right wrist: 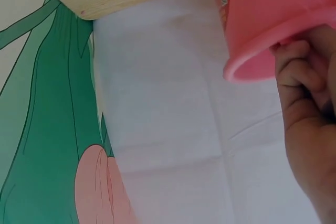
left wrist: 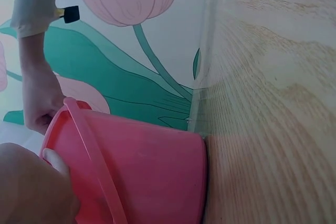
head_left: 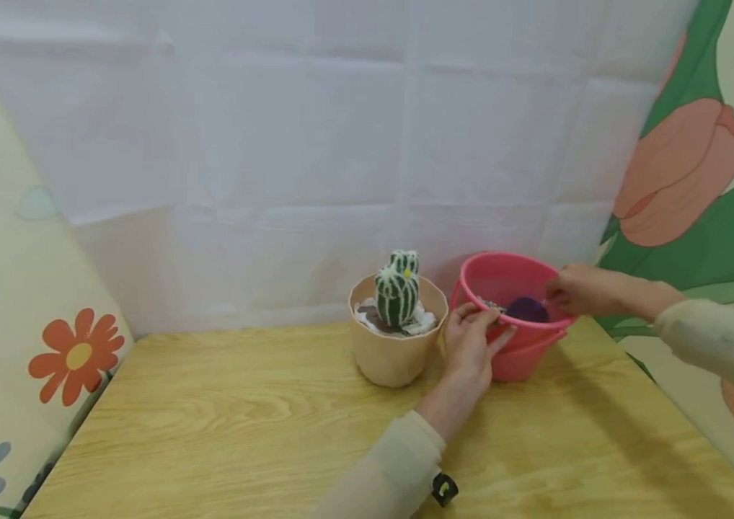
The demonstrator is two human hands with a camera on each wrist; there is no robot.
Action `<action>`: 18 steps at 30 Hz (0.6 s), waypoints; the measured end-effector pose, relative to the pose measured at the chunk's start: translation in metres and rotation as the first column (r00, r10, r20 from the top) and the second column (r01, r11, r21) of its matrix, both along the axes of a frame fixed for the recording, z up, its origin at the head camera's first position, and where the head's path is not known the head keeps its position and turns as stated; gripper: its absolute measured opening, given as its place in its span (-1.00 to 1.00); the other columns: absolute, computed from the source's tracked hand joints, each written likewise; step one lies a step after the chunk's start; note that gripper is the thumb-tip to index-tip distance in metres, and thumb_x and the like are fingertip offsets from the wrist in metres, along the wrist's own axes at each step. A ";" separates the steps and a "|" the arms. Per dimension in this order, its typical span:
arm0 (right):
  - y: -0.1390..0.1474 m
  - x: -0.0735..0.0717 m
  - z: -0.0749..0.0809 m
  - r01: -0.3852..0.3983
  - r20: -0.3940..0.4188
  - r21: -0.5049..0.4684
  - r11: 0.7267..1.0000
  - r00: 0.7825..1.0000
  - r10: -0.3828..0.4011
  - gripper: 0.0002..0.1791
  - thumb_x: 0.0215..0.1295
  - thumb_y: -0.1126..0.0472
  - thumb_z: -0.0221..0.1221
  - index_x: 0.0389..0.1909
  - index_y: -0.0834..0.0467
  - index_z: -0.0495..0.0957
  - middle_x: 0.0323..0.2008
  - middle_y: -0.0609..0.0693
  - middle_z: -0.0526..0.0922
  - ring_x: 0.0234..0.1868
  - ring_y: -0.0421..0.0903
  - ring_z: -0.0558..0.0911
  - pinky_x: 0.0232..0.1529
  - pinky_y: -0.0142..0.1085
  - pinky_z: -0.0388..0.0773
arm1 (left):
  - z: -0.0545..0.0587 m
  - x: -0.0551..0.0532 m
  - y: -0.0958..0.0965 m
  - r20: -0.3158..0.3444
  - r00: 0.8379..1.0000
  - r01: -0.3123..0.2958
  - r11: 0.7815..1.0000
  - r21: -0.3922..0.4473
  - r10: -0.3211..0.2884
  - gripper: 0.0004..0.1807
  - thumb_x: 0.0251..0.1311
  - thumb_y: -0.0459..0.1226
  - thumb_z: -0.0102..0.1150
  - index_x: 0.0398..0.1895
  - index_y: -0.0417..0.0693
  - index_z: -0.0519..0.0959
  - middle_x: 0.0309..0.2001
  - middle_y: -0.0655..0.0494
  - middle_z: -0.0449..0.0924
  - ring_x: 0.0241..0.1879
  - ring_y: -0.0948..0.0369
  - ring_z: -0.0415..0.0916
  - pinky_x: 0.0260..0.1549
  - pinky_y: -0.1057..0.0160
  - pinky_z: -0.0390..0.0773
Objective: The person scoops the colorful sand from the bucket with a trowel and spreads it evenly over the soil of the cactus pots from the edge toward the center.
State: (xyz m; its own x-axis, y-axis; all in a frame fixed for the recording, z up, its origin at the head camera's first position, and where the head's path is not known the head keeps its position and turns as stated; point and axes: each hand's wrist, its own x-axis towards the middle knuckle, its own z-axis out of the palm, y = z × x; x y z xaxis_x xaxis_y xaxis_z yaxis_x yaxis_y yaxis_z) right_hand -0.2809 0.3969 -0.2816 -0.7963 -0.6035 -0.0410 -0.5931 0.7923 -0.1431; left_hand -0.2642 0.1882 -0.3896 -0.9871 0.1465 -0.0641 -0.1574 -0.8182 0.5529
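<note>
A pink bucket (head_left: 516, 353) stands on the table, its handle hanging down along the outside. My left hand (head_left: 467, 346) grips the near left part of its rim, with fingers outside against the wall. At the right side of the mouth, my right hand (head_left: 571, 290) reaches over the rim with curled fingers, seemingly pinching a thin pink piece. Next to those fingertips, inside the bucket, lies a dark purple rounded thing (head_left: 527, 310). Whether the two are joined I cannot tell. Small greyish bits (head_left: 490, 305) show by the inner wall; the bottom is hidden.
Left of the bucket, close to my left hand, is a potted cactus (head_left: 398, 295) in a peach-coloured pot (head_left: 386, 360). The wooden table (head_left: 231, 418) backs onto a white sheet (head_left: 289, 158). A flower-painted wall (head_left: 698, 252) stands on the right.
</note>
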 end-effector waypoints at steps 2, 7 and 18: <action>0.002 0.002 0.005 -0.004 0.037 -0.024 1.000 0.999 0.005 -0.90 0.25 0.51 0.30 -0.31 0.28 0.70 -0.44 -0.09 0.70 -0.48 -0.29 0.62 -0.51 -0.39 0.63 | -0.001 -0.001 0.002 0.003 1.000 0.007 1.000 0.001 -0.007 -0.58 0.10 -0.55 0.34 0.01 -0.27 0.43 -0.11 -0.23 0.57 -0.19 0.01 0.63 -0.15 -0.05 0.73; 0.003 0.004 0.018 0.004 0.099 -0.042 0.999 0.995 0.000 -0.90 0.27 0.45 0.32 -0.24 0.24 0.75 -0.36 -0.08 0.74 -0.39 -0.25 0.69 -0.44 -0.38 0.67 | -0.003 -0.003 0.004 0.010 1.000 0.010 1.000 0.008 -0.011 -0.56 0.10 -0.55 0.35 0.03 -0.29 0.42 -0.12 -0.22 0.56 -0.18 -0.01 0.63 -0.15 -0.06 0.73; 0.000 -0.004 0.039 -0.015 0.004 -0.114 0.993 1.000 0.016 -0.94 0.36 0.36 0.31 -0.31 0.21 0.73 -0.49 -0.13 0.69 -0.56 -0.26 0.58 -0.59 -0.39 0.56 | -0.008 -0.015 -0.002 -0.021 1.000 -0.014 1.000 0.025 0.015 -0.63 0.12 -0.58 0.31 -0.04 -0.24 0.43 -0.24 -0.11 0.56 -0.29 0.07 0.62 -0.15 -0.06 0.73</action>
